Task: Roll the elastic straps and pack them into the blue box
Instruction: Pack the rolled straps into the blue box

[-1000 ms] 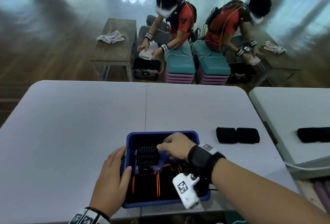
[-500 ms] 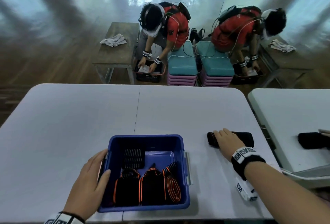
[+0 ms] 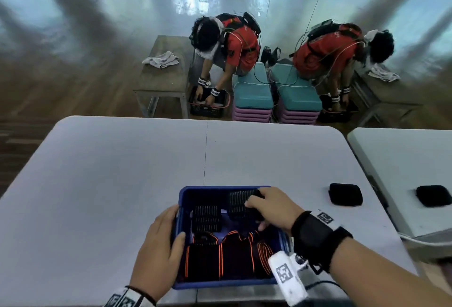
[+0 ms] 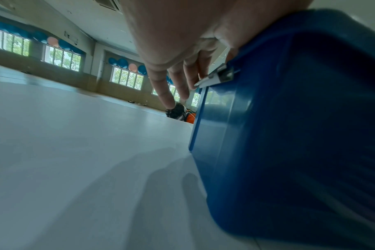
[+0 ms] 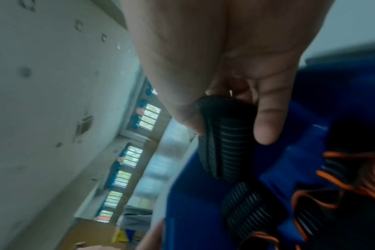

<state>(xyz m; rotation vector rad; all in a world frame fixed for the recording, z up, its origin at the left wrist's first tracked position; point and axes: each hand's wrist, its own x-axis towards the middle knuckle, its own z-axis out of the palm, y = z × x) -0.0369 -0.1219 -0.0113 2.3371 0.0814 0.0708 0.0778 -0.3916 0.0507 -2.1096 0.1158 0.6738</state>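
Note:
The blue box (image 3: 220, 283) sits at the near edge of the grey table. My left hand (image 3: 175, 223) holds its left rim, thumb inside and fingers down the outer wall (image 4: 289, 135). My right hand (image 3: 254, 209) grips a rolled black ribbed strap (image 3: 241, 202) over the box's back right corner; in the right wrist view the strap (image 5: 225, 135) is pinched between thumb and fingers. A second ribbed roll (image 3: 206, 218) lies at the back left of the box, with three orange-edged rolls (image 3: 203, 260) along the front. One black roll (image 3: 345, 194) lies on the table to the right.
A second table (image 3: 403, 155) stands to the right with another black roll (image 3: 434, 195) on it. Beyond the far table edge, a person (image 3: 232, 45) bends over a basket beside stacked teal steps (image 3: 253, 91), mirrored on the right.
My right hand left the box, reached to the two black rolls on the right, took one and carried it back over the box. The left hand kept hold of the rim.

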